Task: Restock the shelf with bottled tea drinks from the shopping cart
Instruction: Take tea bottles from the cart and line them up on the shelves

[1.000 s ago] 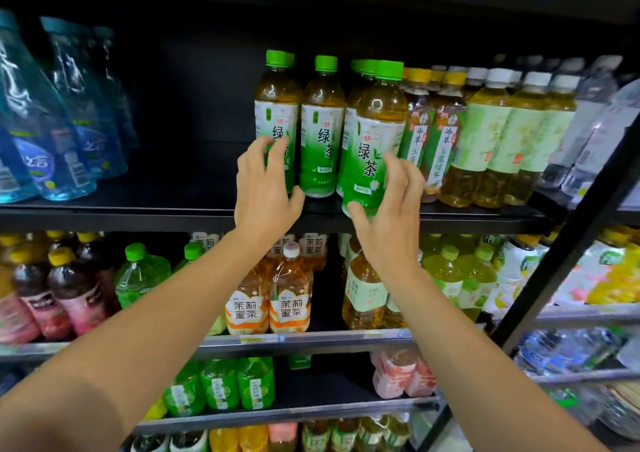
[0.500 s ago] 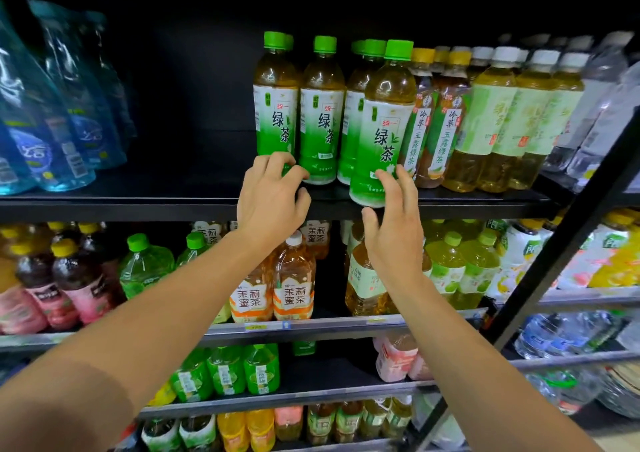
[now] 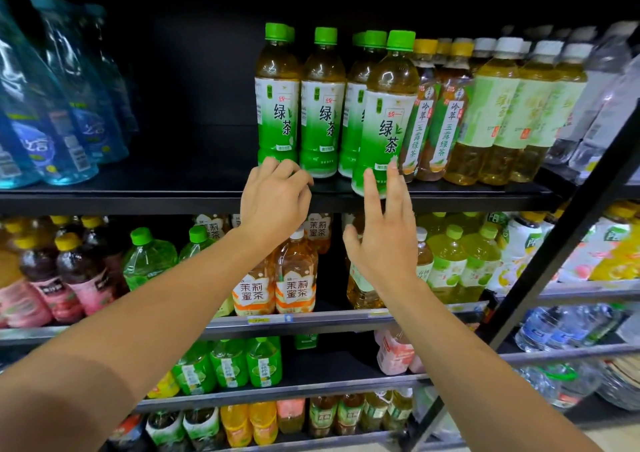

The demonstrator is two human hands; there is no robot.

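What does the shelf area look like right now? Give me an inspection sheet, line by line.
Surface: black top shelf, bare stretch left of the green teas.
Job's things: green-capped tea bottles in a row; front right bottle stands near the shelf edge, leaning slightly; leftmost bottle upright.
Clutter: blue pouches far left; yellow-capped teas and pale-label teas on the right.
Grippers: left hand curled at the leftmost bottle's base, grip unclear; right hand open, fingertips at the front right bottle's base.
Cables: nothing seen.
Surroundings: lower shelves full of drinks; black diagonal bar on the right.
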